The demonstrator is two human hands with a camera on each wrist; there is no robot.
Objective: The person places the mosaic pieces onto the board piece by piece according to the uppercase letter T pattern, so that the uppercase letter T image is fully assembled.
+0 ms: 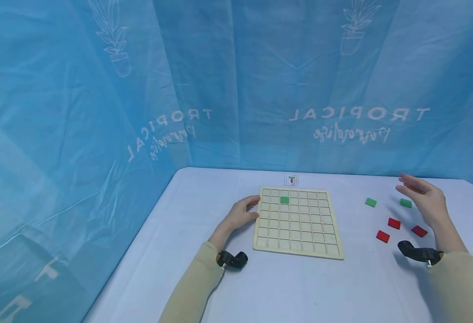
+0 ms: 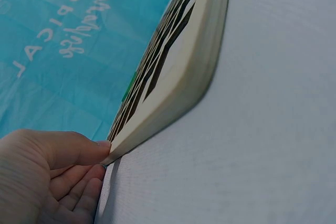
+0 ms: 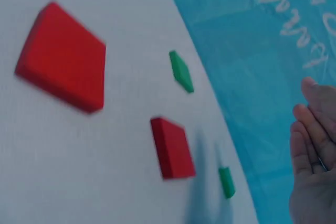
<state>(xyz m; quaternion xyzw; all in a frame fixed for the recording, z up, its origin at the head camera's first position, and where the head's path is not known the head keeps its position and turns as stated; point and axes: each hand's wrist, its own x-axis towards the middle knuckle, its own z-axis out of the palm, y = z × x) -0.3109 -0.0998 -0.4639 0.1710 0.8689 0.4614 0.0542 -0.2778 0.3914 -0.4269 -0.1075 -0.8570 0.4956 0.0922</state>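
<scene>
**Board touched on the left, right hand raised over loose tiles**

From my station I see the left hand point(image 1: 238, 213) at the left edge of the gridded board point(image 1: 297, 256), near its far corner. Thumb and fingers sit apart, loosely bent, touching the rim; I can't tell how firmly. The right hand point(image 1: 427, 199) is up off the white table point(image 1: 284, 291), thumb and fingertips narrowly parted, with nothing I can see between them.

The board carries 1 green tile point(image 1: 284, 200), in the 2nd row from the far side, 3rd column from the left. To its right lie 2 loose green tiles point(image 1: 371, 202) and 3 red tiles point(image 1: 394, 223). A small printed card point(image 1: 291, 180) lies just beyond the board.

My main worry is the board: a sideways push from the left hand could skid it, or tip the seated tile if the rim gets lifted. On the right, I judge a low sweep could knock a red tile with the wrist or the black wrist mount point(image 1: 419, 253). The tiles look thin, so an off-centre pinch could flick 1 away.
</scene>
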